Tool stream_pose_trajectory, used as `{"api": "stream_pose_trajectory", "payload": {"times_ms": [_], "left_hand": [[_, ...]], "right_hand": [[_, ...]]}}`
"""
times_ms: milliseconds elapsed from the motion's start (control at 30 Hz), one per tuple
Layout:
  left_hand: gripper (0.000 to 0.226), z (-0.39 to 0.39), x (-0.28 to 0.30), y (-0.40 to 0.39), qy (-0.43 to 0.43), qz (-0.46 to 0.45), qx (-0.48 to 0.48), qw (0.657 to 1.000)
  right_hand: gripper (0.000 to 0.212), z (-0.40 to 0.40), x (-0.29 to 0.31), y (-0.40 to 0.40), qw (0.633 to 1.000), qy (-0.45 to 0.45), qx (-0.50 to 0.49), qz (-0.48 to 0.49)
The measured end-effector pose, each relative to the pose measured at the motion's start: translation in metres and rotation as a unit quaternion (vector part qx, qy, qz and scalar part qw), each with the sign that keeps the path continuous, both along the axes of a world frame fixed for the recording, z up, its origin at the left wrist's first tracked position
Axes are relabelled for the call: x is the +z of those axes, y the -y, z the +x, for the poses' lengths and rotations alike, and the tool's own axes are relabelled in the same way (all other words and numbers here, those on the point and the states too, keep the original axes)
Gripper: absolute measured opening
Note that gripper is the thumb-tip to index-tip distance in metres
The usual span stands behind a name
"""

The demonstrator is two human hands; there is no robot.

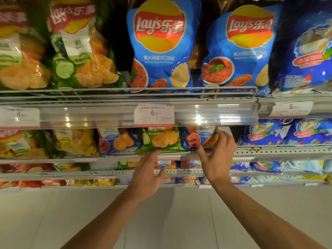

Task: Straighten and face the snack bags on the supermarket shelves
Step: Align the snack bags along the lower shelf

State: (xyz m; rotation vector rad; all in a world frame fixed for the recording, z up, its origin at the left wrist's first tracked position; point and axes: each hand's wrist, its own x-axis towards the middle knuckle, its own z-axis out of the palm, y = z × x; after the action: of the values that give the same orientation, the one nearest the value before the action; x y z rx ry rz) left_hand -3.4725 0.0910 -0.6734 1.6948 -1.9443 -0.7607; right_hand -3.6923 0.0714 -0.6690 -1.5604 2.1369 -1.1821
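Note:
On the second shelf (269, 151) a blue chip bag (193, 139) with a red tomato picture stands at the middle. My right hand (215, 159) pinches its right side, thumb low on the front and fingers high near the price rail. Left of it a green cucumber chip bag (161, 140) leans forward. My left hand (147, 171) reaches with straight fingers, their tips touching that bag's bottom edge. Two large blue Lay's bags (159, 44) (248, 45) stand facing front on the top shelf.
Green Lay's bags (79, 47) fill the top shelf's left, dark blue bags (305, 51) its right. A wire guard (228, 92) and a clear price rail (154, 115) edge the top shelf. Lower shelves (179, 171) hold more small bags. Pale floor (170, 212) lies below.

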Motion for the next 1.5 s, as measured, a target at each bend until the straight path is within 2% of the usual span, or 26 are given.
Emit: {"api": "stream_pose_trajectory", "payload": {"times_ms": [100,200,300,400,533,633,800,867,1000,1133,1233,1400,1500], "left_hand": [[0.043,0.021,0.008,0.001,-0.049,-0.043,0.078,0.995],[0.035,0.056,0.018,0.014,-0.082,-0.097,0.144,0.981],[0.033,0.092,0.026,0.032,-0.092,-0.089,0.207,0.970],[0.040,0.118,0.029,0.050,-0.071,-0.064,0.237,0.967],[0.049,0.133,0.029,0.071,-0.102,-0.019,0.223,0.969],[0.047,0.135,0.028,0.080,-0.128,-0.006,0.219,0.967],[0.045,0.140,0.018,0.098,-0.205,0.050,0.198,0.957],[0.047,0.144,0.012,0.102,-0.195,0.074,0.204,0.957],[0.036,0.150,0.005,0.109,-0.154,0.143,0.212,0.954],[0.042,0.151,0.009,0.109,-0.157,0.142,0.214,0.954],[0.047,0.151,0.011,0.103,-0.134,0.122,0.207,0.961],[0.042,0.155,0.012,0.103,-0.178,0.132,0.210,0.952],[0.059,0.157,0.014,0.100,-0.196,0.143,0.202,0.949]], "right_hand": [[0.056,0.029,-0.002,-0.007,0.999,0.013,0.015,-0.031],[0.049,0.064,-0.004,-0.007,0.997,0.063,0.036,-0.012],[0.057,0.092,-0.003,0.005,0.991,0.126,0.045,0.028],[0.072,0.109,0.003,0.021,0.985,0.141,0.058,0.080],[0.072,0.122,0.010,0.046,0.982,0.138,0.055,0.118],[0.064,0.123,0.014,0.063,0.977,0.121,0.062,0.161],[0.056,0.113,0.013,0.080,0.955,0.145,0.116,0.230],[0.057,0.108,0.015,0.084,0.953,0.120,0.141,0.242],[0.077,0.104,0.016,0.087,0.950,0.117,0.144,0.250],[0.057,0.102,0.006,0.086,0.948,0.182,0.121,0.233],[0.060,0.104,0.003,0.081,0.951,0.200,0.113,0.208],[0.078,0.107,0.004,0.070,0.961,0.171,0.122,0.178],[0.079,0.109,0.012,0.065,0.966,0.135,0.118,0.184]]}}
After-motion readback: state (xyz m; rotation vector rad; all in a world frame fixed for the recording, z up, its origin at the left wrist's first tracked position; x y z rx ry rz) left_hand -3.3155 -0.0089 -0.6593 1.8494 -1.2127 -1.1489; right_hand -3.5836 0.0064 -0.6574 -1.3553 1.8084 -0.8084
